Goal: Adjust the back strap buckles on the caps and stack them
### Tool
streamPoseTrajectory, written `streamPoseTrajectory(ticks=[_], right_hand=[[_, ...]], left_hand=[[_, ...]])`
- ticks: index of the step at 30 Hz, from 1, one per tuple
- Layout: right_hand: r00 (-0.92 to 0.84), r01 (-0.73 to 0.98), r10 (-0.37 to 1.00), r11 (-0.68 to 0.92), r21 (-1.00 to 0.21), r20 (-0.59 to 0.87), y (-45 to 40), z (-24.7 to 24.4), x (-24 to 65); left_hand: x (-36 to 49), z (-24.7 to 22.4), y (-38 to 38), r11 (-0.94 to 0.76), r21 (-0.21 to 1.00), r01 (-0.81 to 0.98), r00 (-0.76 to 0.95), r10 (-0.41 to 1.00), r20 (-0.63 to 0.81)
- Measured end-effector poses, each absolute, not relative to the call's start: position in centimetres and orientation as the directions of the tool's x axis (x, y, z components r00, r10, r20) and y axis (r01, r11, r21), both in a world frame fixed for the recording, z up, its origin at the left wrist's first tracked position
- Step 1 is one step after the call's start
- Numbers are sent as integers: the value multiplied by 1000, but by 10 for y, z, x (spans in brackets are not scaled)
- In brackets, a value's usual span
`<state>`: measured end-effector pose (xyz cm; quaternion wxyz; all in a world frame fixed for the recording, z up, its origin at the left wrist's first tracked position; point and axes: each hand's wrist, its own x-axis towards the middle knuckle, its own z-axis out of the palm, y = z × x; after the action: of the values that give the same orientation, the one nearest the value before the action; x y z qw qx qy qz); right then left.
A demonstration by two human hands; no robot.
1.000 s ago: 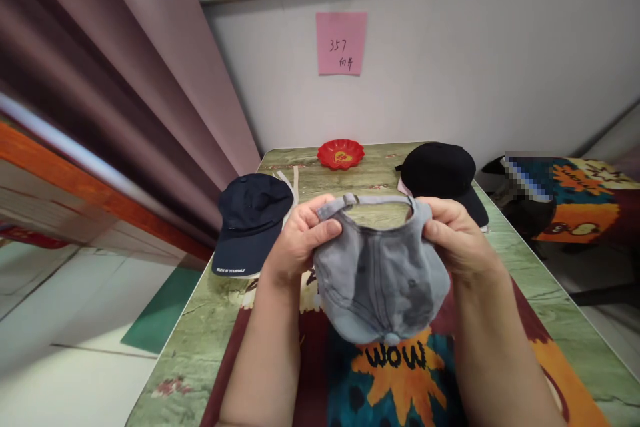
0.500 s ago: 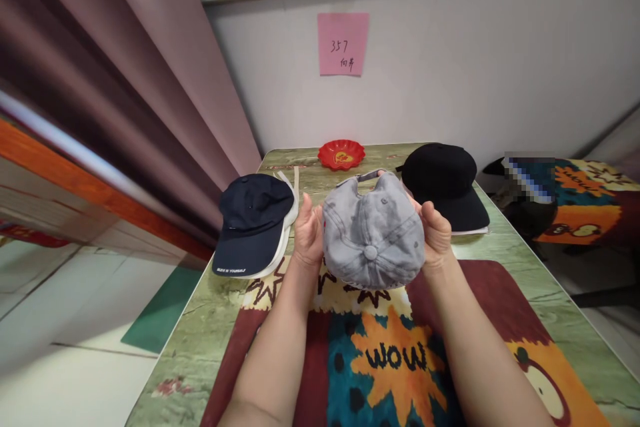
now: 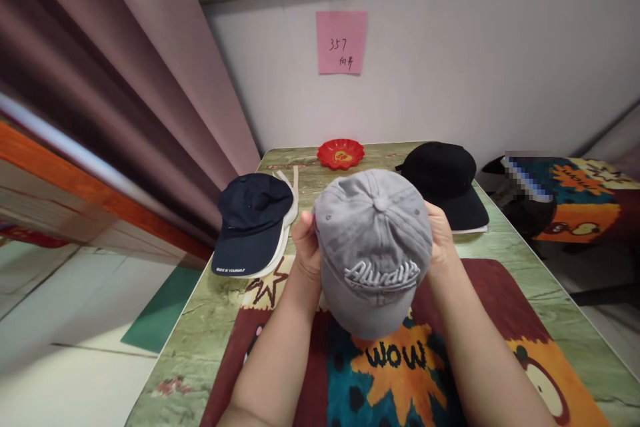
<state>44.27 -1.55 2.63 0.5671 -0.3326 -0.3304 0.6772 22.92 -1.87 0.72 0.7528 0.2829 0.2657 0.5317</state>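
Between my hands, over the table, is a grey baseball cap (image 3: 373,227) with raised white "Always" lettering. Its brim points down toward me. My left hand (image 3: 306,247) grips the cap's left side, thumb up and the other fingers hidden behind it. On the opposite side my right hand (image 3: 440,237) holds the cap, its fingers partly out of sight. To the left lies a navy cap (image 3: 255,207) with small white text on the brim, resting over white headwear. A black cap (image 3: 440,173) sits beyond my right hand, on something pale that shows under its brim.
A red scalloped dish (image 3: 341,154) stands at the table's far edge. Beneath my arms a patterned mat (image 3: 400,387) covers part of the green wood-look table (image 3: 190,347). A pink note (image 3: 341,43) is stuck on the wall. Another mat-covered surface (image 3: 590,193) is at right.
The grey cap has been tilted in my hands, so its front lettering and brim now show, where before the crown top and rear strap opening faced me. The other caps have stayed put.
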Motion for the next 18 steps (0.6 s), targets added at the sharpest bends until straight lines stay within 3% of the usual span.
streamPoseTrajectory(ticks=[5,9,13,18], right_hand=[[-158,-565,986,-139,-813,-58,-18,26,436],[-97,-557,995,-77,-827,-27,-26,21,433],[-55,-596,998,-53,-801,-26,-22,14,431],[-49,-637,997,-77,-767,-59,-3,4,439]], left_hand=[[239,30,-16,125,679,-724,106,992,-70],[243,34,-9,68,696,-715,58,998,-38],[245,29,-4,122,720,-683,117,991,-57],[243,15,0,280,665,-692,278,954,-113]])
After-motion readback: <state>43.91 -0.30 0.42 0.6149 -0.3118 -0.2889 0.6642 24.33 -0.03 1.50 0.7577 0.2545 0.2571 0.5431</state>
